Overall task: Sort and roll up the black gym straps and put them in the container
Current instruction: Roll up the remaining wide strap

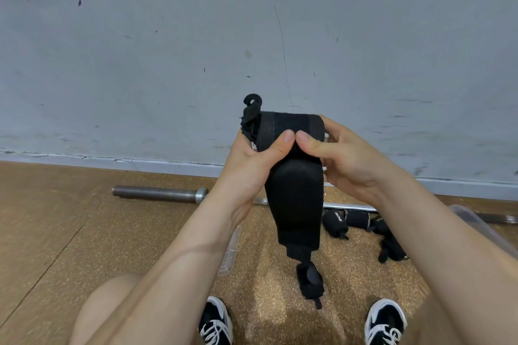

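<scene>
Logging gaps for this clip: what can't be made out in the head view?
Head view only:
- Container: mostly behind the right forearm; contents unseen.
- Clear plastic piece: largely behind the left forearm; identity unclear.
- Floor straps: white lettering too small to read.
- Held strap: its far side faces away.

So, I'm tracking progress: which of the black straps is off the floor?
The wide strap pinched by the left hand and right hand, hanging unrolled; the other straps lie on the floor by the barbell.

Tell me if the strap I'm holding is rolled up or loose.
Partly rolled: the strap is wound at its top under the thumbs of the left hand and right hand; its tail hangs loose.
</scene>
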A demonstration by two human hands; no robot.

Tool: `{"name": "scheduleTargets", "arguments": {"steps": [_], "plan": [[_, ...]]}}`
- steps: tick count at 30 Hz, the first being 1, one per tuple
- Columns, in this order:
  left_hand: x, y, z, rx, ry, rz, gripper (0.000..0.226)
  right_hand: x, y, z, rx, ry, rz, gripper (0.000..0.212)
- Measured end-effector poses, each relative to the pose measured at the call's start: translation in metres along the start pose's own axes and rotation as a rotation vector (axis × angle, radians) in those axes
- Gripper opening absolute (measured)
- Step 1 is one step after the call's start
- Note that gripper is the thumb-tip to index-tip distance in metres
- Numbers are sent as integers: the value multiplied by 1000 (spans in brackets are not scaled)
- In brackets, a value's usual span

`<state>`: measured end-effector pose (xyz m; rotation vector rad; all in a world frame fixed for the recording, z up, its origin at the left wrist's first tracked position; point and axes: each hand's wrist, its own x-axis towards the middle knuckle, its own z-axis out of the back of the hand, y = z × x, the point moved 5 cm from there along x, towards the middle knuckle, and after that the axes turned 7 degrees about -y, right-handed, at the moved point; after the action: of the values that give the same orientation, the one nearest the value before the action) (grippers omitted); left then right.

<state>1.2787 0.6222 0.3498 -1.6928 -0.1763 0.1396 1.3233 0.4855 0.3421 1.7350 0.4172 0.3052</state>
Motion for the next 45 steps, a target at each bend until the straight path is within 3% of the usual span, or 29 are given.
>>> {"name": "scheduleTargets", "arguments": {"steps": [7,12,15,18,20,24,29,35,41,45], "plan": [[-3,3,3,-53,49,163,49,-1,4,-1,-94,12,48,53],[0,2,3,-149,-37,109,57,-2,3,-5,-3,25,33,61],[2,0,4,-188,-98,41,53,-4,-7,-14,137,52,-125,68],[3,-4,6,-182,-106,-31,51,-8,-18,-23,133,118,-226,41],[4,-4,9,-127,-103,-78,54,-7,-21,-23,102,74,-226,25],[6,-1,12,-29,-102,-172,44,-2,-25,-18,57,-62,-204,20],[9,-1,12,57,-78,-251,53,2,-25,-17,73,-126,-196,19],[10,-3,14,77,-91,-326,54,-2,-17,-18,142,-132,-192,24],[11,-12,13,82,-43,-353,58,-6,-10,-29,345,7,-233,52],[9,-11,10,185,25,-364,58,-3,-12,-25,221,-111,-182,64]]}}
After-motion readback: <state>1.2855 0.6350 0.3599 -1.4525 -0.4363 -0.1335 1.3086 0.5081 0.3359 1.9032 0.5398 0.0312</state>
